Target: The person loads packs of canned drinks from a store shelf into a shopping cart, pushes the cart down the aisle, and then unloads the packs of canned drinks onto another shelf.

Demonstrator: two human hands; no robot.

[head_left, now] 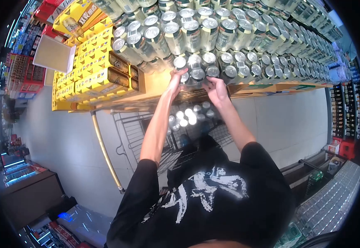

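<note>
A shrink-wrapped pack of cans with silver lids sits at the front edge of the wooden display shelf. My left hand grips its left side, the thumb lying near the lids. At the front right corner, my right hand has its fingers bent around the pack. More packs of cans stand in a row to the right, and stacked cans rise behind. Below my hands, a wire shopping cart holds several silver-topped cans.
Yellow cartons of canned drinks are piled left of the pack, with a blank sign board beside them. A yellow pole slants over the grey floor. Wrapped goods lie at the lower right.
</note>
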